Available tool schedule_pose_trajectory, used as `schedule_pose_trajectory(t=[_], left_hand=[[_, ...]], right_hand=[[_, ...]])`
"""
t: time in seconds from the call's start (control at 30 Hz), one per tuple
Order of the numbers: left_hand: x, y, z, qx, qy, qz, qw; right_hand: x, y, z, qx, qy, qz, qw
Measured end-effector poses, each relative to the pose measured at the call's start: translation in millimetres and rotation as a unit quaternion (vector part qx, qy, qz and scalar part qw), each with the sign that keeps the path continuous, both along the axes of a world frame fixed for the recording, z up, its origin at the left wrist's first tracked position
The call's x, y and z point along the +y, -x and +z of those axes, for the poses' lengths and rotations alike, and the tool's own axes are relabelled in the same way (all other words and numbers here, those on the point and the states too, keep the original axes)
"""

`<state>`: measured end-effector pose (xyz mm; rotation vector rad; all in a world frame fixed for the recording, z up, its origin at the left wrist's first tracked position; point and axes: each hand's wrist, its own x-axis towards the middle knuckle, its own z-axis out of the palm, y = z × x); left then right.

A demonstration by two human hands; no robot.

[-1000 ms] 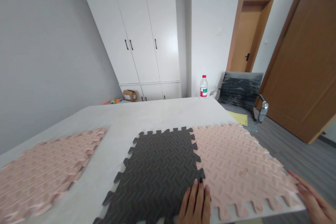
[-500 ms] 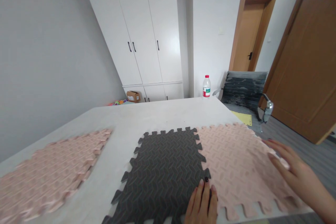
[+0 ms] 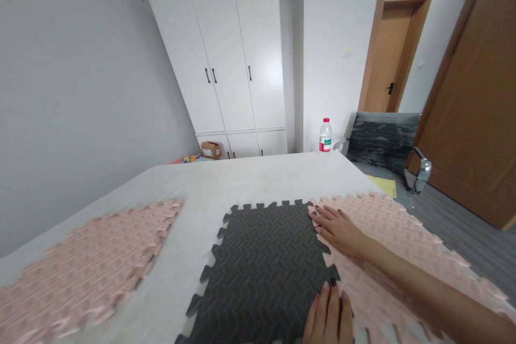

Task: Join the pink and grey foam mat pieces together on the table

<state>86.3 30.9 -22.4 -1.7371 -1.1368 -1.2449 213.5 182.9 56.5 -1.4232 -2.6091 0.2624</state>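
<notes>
A dark grey foam puzzle mat [image 3: 262,263] lies on the white table [image 3: 242,177], interlocked along its right edge with a pink foam mat [image 3: 407,236]. My left hand [image 3: 329,314] rests flat on the seam at the near edge, fingers together and stretched out. My right hand [image 3: 337,228] lies flat at the far end of the same seam, fingers spread, pressing on the pink mat's teeth. Neither hand holds anything.
Another pink mat [image 3: 88,269] lies at the table's left. A water bottle [image 3: 324,136] stands at the far right corner. A grey chair [image 3: 382,142] with a yellow tile [image 3: 382,185] stands right of the table. White wardrobe [image 3: 229,59] and wooden doors behind.
My right hand has moved from the pink mat's right edge across to the far end of the seam. My left hand has stayed on the near seam. The view has shifted slightly.
</notes>
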Motion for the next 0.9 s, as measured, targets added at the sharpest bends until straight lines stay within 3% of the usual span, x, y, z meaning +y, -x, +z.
schedule_pose_trajectory(t=[0.2, 0.37, 0.47, 0.7, 0.9], left_hand=[[-6.9, -0.9, 4.3, 0.017, 0.068, 0.022, 0.997], [-6.5, -10.2, 5.5, -0.002, 0.069, 0.054, 0.996], [-6.9, -10.0, 10.2, 0.032, 0.092, 0.059, 0.993], [-11.0, -2.7, 19.4, 0.075, 0.11, 0.047, 0.99], [-14.2, -1.1, 20.9, 0.071, 0.099, 0.037, 0.992]], right_hand=[[4.8, -5.2, 3.6, -0.005, 0.078, -0.001, 0.997], [7.3, -7.3, 6.6, -0.017, 0.09, 0.009, 0.996], [8.5, -8.0, 7.2, -0.024, 0.097, 0.02, 0.995], [10.7, -10.8, 3.0, -0.006, 0.072, 0.031, 0.997], [20.0, -14.4, 8.7, -0.001, -0.012, 0.093, 0.996]])
